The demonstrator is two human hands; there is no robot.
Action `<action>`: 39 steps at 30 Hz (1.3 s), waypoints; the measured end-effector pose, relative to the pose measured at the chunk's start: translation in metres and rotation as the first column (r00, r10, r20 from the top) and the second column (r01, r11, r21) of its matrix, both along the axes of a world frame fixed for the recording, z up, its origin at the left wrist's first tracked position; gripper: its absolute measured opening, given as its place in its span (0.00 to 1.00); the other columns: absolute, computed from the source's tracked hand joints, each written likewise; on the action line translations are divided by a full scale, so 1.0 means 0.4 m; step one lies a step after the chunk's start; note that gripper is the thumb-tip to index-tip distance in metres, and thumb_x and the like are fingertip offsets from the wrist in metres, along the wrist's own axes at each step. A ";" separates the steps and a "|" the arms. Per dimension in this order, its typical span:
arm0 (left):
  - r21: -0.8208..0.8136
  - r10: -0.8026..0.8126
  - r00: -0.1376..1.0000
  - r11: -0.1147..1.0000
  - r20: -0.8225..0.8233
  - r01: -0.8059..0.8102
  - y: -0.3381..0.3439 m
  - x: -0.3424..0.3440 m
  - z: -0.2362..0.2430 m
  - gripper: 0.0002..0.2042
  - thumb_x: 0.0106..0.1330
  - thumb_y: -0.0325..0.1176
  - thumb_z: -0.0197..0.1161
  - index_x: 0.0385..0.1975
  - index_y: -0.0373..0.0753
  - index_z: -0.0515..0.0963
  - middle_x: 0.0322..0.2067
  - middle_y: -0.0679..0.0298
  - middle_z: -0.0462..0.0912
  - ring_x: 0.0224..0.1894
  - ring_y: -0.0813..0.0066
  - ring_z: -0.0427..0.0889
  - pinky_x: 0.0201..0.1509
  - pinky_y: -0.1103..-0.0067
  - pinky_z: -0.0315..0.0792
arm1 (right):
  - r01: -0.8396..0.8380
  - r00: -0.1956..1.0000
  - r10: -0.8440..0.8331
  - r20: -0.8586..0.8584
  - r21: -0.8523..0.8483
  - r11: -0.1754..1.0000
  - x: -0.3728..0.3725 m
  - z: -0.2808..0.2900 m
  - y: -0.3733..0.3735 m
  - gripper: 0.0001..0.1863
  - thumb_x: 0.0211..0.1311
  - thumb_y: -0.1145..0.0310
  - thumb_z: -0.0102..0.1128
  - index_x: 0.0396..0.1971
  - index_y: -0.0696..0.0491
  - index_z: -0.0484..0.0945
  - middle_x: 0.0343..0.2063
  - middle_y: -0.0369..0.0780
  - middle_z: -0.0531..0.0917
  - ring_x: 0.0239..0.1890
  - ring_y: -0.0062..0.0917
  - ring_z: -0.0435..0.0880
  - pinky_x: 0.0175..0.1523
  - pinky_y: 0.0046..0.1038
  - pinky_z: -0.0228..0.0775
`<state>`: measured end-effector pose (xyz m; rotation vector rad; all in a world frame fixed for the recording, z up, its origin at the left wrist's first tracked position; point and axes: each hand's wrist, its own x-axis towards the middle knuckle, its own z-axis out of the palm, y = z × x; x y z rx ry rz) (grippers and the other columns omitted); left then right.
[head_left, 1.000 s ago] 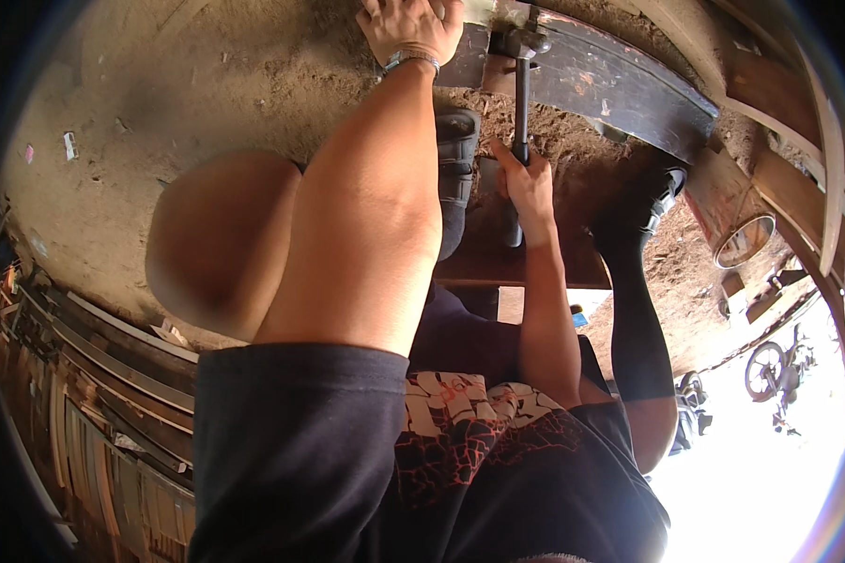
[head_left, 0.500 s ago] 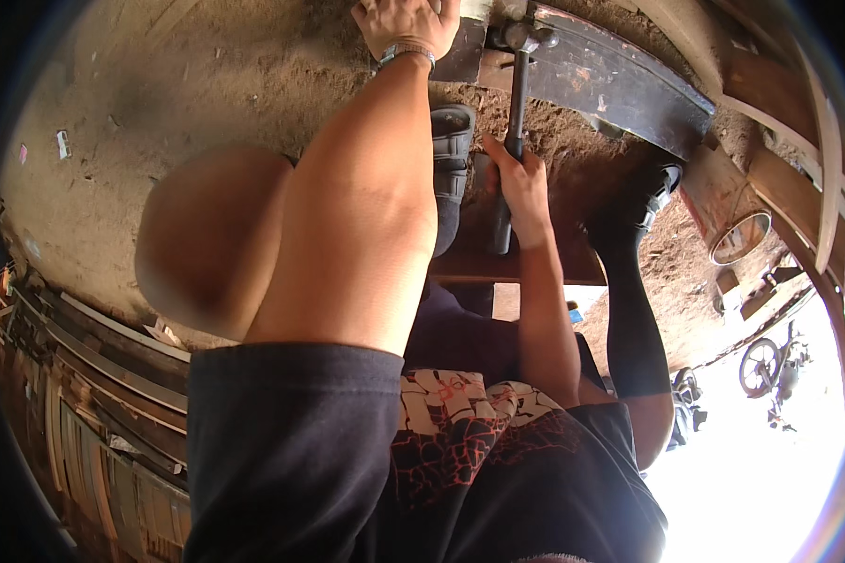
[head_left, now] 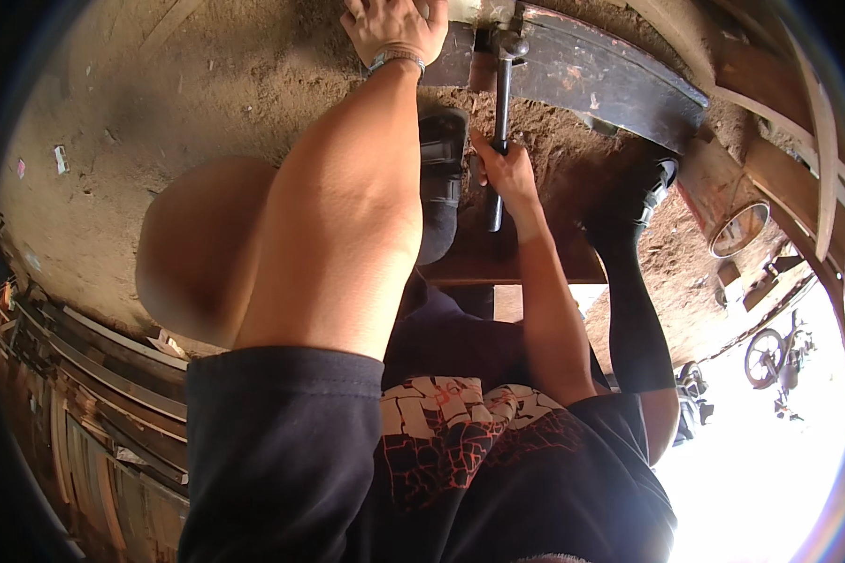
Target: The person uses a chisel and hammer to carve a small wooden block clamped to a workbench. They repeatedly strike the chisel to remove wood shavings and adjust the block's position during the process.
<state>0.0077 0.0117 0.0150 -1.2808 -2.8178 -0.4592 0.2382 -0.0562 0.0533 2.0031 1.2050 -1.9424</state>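
My left hand lies with fingers spread at the top edge, by the left end of a dark, scuffed board; what is under its fingertips is cut off or unclear. My right hand grips the long dark handle of a hammer, whose metal head is up at the board near a notch, left of the board's middle. A dark strapped sandal on my foot sits just left of the handle; my other foot, also sandalled, is right of my right hand.
Dirt floor surrounds me, with scraps on it. Long wood strips line the lower left. A rusty cylindrical container and curved planks are at the right. Motorbikes stand in bright light beyond. A blurred round shape is beside my left arm.
My right hand and the hammer have shifted a little up and left, the handle's lower end rising. My left hand stays spread, slightly further left in view as the whole view shifts.
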 end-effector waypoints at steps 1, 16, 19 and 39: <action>-0.003 0.003 1.000 1.000 0.007 -0.003 0.003 0.007 -0.001 0.20 0.67 0.51 0.56 0.51 0.46 0.77 0.56 0.56 0.75 0.64 0.52 0.70 0.64 0.53 0.66 | 0.008 1.000 -0.009 -0.021 -0.026 1.000 0.005 -0.004 0.007 0.25 0.64 0.48 0.68 0.19 0.54 0.77 0.14 0.34 0.75 0.17 0.18 0.73 0.25 0.26 0.63; 0.024 -0.012 1.000 1.000 -0.007 0.012 0.004 0.012 0.000 0.18 0.65 0.49 0.57 0.48 0.47 0.77 0.54 0.59 0.75 0.62 0.54 0.71 0.61 0.54 0.68 | 0.118 0.993 -0.118 0.003 -0.048 0.992 -0.002 -0.044 -0.022 0.28 0.59 0.45 0.68 0.20 0.58 0.77 0.14 0.36 0.75 0.19 0.23 0.74 0.29 0.31 0.68; 0.027 -0.015 1.000 0.999 -0.025 0.016 -0.001 0.006 0.006 0.18 0.64 0.49 0.57 0.48 0.47 0.77 0.54 0.59 0.75 0.62 0.54 0.71 0.61 0.54 0.68 | 0.040 0.999 -0.040 -0.003 0.140 0.989 0.017 -0.084 -0.043 0.26 0.57 0.48 0.70 0.20 0.60 0.78 0.14 0.40 0.76 0.17 0.26 0.74 0.27 0.35 0.68; 0.033 -0.022 0.999 0.999 -0.047 0.023 0.001 0.012 0.003 0.17 0.65 0.49 0.57 0.47 0.45 0.77 0.52 0.57 0.76 0.61 0.52 0.72 0.61 0.55 0.68 | -0.087 0.987 -0.018 0.161 0.621 0.779 -0.003 -0.111 -0.068 0.21 0.62 0.57 0.66 0.21 0.61 0.75 0.14 0.50 0.75 0.17 0.40 0.80 0.29 0.40 0.71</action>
